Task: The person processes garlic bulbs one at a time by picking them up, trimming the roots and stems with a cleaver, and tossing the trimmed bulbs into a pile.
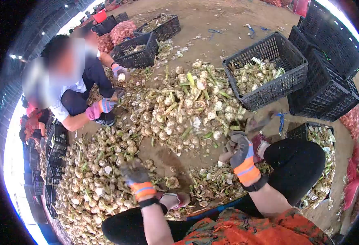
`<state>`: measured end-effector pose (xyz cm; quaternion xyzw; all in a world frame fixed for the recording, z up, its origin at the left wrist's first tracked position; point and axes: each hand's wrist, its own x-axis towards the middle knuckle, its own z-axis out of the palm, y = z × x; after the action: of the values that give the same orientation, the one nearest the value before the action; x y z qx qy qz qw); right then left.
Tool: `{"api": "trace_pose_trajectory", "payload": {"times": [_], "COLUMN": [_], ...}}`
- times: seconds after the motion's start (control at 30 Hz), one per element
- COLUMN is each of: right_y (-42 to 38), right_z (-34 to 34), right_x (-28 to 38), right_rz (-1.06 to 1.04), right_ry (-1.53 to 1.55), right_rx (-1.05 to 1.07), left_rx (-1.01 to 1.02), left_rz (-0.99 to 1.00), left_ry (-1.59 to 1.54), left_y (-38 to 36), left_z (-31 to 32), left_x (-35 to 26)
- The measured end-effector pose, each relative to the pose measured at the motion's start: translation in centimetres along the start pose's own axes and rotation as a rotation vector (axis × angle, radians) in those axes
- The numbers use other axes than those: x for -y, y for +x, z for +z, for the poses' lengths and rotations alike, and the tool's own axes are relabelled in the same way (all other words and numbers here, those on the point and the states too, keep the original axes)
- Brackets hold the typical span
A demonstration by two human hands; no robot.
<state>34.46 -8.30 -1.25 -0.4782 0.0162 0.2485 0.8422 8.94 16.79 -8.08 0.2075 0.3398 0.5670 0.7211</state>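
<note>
My right hand (241, 152), in a grey glove with an orange cuff, is curled closed above the trimmings between my knees. A brownish end pokes out by its fingers, too small to name. My left hand (136, 174), gloved the same way, is smeared by motion over the right edge of a big heap of garlic bulbs (87, 179); its fingers are not distinct. In front of both hands spreads a second heap of garlic bulbs (175, 114), many with green stalks. Cut stems and peelings (216, 183) lie on the ground between my feet.
A black crate (269, 92) partly filled with garlic stands ahead right, beside stacked black crates (322, 85). A crate of trimmings (320, 163) is by my right knee. Across the heap a crouching person (75, 85) holds a bulb. Further crates (136, 53) and net sacks (122, 32) stand behind.
</note>
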Motion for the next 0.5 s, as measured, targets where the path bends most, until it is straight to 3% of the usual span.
{"api": "trace_pose_trajectory", "payload": {"times": [0.03,0.13,0.17,0.2,0.23,0.27,0.33,0.37,0.4,0.47,0.5], "right_y": [-0.1,-0.7,-0.9,-0.7,-0.4,0.1,0.6,0.0,0.1,0.5,-0.2], "right_z": [0.2,-0.1,0.0,0.1,0.2,-0.4,-2.0,-2.4,-2.5,-2.3,-2.3], "right_x": [0.2,0.2,0.4,0.9,1.8,1.4,0.4,0.3,0.4,0.9,1.4], "right_rz": [-0.004,-0.151,-0.089,-0.033,0.113,0.111,-0.073,-0.110,-0.109,-0.225,-0.050], "right_ry": [0.002,-0.183,-0.078,0.027,0.054,0.048,-0.288,-0.243,-0.245,-0.565,-0.533], "right_rx": [-0.008,0.060,0.057,0.056,0.030,0.024,-0.011,0.120,0.114,0.229,0.277], "left_rx": [-0.024,0.201,0.065,0.102,0.099,0.093,0.226,0.353,0.330,0.316,0.383], "left_rz": [-0.313,-0.771,-0.796,-0.817,-0.676,-0.531,-0.207,0.052,0.062,-0.030,0.008], "left_ry": [0.028,0.105,0.069,0.189,0.366,0.540,0.706,1.241,1.300,1.649,1.641], "left_y": [-2.1,-1.7,-1.6,-1.4,-0.2,-0.5,-2.9,-3.5,-3.7,-3.9,-4.1], "left_z": [3.1,2.4,2.8,3.4,2.9,5.0,11.0,11.4,12.3,15.3,16.2], "left_x": [3.8,16.1,20.2,22.6,26.7,28.5,28.7,29.8,31.3,31.9,31.7]}}
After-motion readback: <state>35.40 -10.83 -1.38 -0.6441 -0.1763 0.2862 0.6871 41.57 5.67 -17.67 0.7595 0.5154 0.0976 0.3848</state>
